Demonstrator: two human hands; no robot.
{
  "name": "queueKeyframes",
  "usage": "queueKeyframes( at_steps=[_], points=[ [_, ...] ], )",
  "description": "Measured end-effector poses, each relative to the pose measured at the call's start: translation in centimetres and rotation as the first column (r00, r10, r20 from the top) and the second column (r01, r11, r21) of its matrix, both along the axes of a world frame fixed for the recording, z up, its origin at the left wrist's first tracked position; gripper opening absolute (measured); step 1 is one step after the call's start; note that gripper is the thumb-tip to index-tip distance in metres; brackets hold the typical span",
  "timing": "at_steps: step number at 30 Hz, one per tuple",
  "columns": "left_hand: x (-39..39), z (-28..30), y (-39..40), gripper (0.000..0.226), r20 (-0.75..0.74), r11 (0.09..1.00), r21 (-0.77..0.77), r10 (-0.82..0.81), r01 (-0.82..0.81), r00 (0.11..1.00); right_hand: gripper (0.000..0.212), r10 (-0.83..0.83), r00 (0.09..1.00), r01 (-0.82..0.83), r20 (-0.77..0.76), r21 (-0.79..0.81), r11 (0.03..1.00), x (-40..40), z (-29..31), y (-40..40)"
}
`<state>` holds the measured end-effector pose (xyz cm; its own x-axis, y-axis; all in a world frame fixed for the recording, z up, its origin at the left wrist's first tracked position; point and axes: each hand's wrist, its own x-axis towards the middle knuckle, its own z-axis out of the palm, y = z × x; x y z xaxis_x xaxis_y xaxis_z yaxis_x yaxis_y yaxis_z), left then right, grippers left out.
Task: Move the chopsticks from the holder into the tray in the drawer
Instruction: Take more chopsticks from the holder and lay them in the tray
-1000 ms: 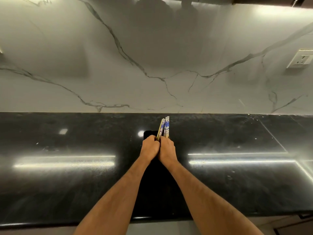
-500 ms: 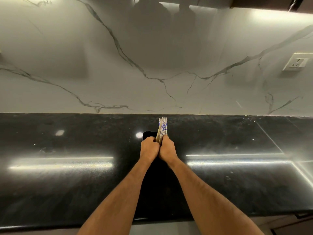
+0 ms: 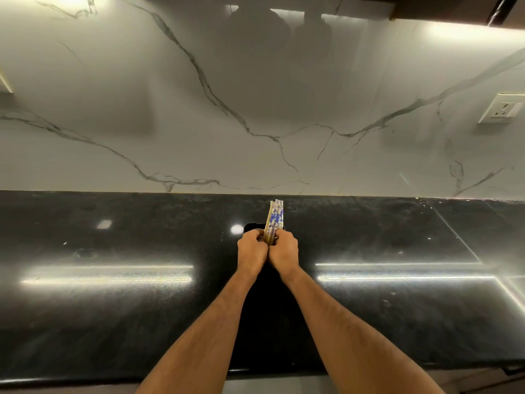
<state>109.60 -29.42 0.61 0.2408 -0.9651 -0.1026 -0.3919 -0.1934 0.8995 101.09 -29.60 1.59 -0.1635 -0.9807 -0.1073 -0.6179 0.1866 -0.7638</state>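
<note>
A bundle of pale chopsticks with blue patterned tops stands nearly upright at the middle of the black counter. My left hand and my right hand are pressed together around the bundle's lower part, both closed on it. A black holder shows only as a dark rim just behind my left hand; the rest is hidden by my hands and lost against the dark counter. The drawer and its tray are out of view.
The glossy black counter runs across the whole view, with its front edge low in the frame. A white marble backsplash rises behind it. A wall socket sits at the far right.
The splayed chopstick tops have been gathered into one tight upright bundle. Both hands stay clasped around it in the same spot.
</note>
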Motion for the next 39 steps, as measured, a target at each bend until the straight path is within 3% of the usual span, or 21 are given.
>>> queueKeyframes(
  at_steps=[7,12,16,20,23,27,32,39],
  points=[
    [0.3,0.7,0.3,0.033,-0.179,0.999,-0.010,0.039,-0.041,0.983,0.020,-0.066,0.997,0.067,0.046,-0.026,0.997,0.1,0.9,-0.3],
    [0.6,1.2,0.4,0.034,-0.229,0.998,-0.033,0.037,-0.046,0.973,0.017,-0.015,0.999,0.018,0.047,-0.075,0.997,-0.1,1.2,-0.4],
    [0.0,1.3,0.9,0.037,-0.307,0.998,0.058,-0.014,0.034,0.951,0.020,0.002,0.999,0.002,0.043,-0.089,0.996,-0.5,1.3,-0.6],
    [-0.2,1.2,1.3,0.036,-0.302,0.986,0.087,-0.110,0.143,0.947,0.022,-0.009,0.999,0.015,0.052,-0.110,0.994,-0.8,1.2,-0.8],
    [-0.3,1.4,1.3,0.031,-0.201,0.977,-0.013,-0.211,0.213,0.957,0.019,-0.031,0.994,0.045,0.110,-0.132,0.990,-1.0,1.7,-0.9],
    [-0.7,2.5,1.2,0.027,-0.256,0.965,-0.193,-0.224,0.178,0.940,0.023,-0.034,0.976,0.075,0.213,-0.188,0.979,-1.2,4.2,-1.5],
    [-0.4,7.2,1.1,0.021,-0.172,0.955,-0.204,-0.253,0.217,0.952,0.023,0.052,0.945,0.043,0.323,-0.279,0.959,-2.4,9.9,-2.0],
    [-1.0,10.9,5.6,0.028,-0.307,0.939,-0.161,-0.340,0.303,0.889,0.020,0.152,0.892,-0.065,0.425,-0.213,0.975,-4.2,14.5,1.0]
  ],
)
